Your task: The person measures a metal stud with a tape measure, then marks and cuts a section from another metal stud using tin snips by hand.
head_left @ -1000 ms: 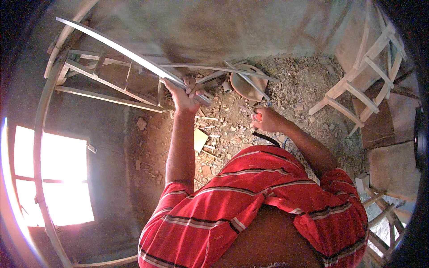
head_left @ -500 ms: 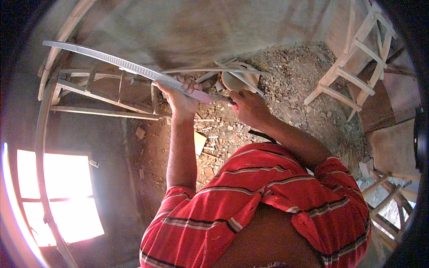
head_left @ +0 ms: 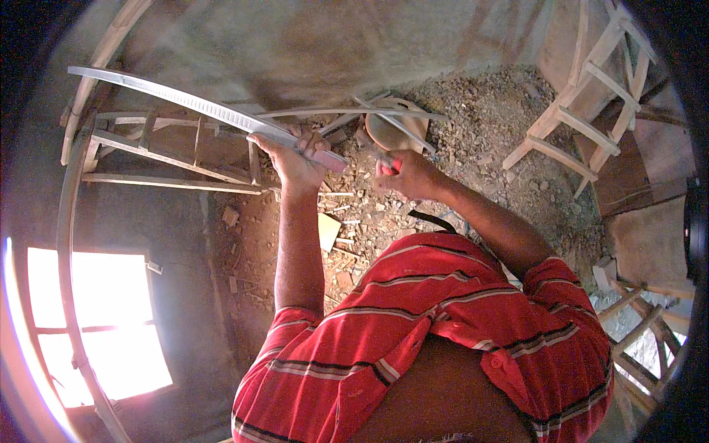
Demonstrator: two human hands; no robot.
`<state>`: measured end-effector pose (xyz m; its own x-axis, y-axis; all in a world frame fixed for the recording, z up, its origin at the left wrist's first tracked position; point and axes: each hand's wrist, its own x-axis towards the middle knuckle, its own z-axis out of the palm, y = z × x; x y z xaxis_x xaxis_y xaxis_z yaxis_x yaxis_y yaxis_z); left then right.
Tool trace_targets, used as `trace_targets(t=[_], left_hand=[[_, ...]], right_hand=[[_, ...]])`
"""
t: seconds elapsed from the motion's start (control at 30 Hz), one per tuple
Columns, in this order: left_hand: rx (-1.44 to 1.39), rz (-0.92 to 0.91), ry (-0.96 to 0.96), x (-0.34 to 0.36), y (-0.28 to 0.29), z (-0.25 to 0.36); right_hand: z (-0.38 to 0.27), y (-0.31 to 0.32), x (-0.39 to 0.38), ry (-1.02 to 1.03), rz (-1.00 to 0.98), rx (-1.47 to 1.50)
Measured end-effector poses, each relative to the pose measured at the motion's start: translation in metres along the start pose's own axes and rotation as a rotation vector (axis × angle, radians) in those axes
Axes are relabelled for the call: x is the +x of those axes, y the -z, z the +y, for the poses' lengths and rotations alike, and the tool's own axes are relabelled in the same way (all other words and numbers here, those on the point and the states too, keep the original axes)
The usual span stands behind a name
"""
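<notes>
My left hand (head_left: 301,164) grips a long pale slotted strip (head_left: 188,100) close to its near end. The strip looks like a channel and runs up to the far left in the air. To the right, my right hand (head_left: 415,179) is closed around a red-handled hand tool (head_left: 396,165). Its working end is blurred and partly hidden, so its exact kind does not show. A gap separates this tool from the strip's end.
Rubble (head_left: 502,133) and broken bits cover the floor below. A round tan panel (head_left: 399,131) lies beyond my hands, with thin strips across it. A wooden ladder (head_left: 583,129) leans at the right; a wooden frame (head_left: 170,159) stands at the left, above a bright window (head_left: 96,325).
My right hand has drawn the red-handled tool back from the strip's end, slightly down and right, turning it so more red shows. The left hand still grips the strip, barely moved.
</notes>
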<state>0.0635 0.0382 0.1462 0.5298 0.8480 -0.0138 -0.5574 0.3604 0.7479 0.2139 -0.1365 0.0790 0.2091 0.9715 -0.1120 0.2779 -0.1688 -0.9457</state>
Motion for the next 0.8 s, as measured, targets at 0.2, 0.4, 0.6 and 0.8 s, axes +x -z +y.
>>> trace_targets(t=[0.2, 0.4, 0.6, 0.8], left_hand=[[-0.035, 0.002, -0.005, 0.002, -0.001, 0.001], [-0.029, 0.023, 0.014, -0.002, -0.024, 0.005], [-0.091, 0.088, 0.037, -0.01, -0.051, 0.022], [-0.155, 0.102, 0.052, -0.009, -0.058, 0.027]], right_hand=[[0.0, -0.015, -0.009, 0.295, 0.267, -0.286], [-0.011, -0.019, -0.009, 0.384, 0.277, -0.371], [-0.023, -0.015, -0.012, 0.357, 0.27, -0.371], [-0.032, -0.015, -0.009, 0.322, 0.282, -0.355]])
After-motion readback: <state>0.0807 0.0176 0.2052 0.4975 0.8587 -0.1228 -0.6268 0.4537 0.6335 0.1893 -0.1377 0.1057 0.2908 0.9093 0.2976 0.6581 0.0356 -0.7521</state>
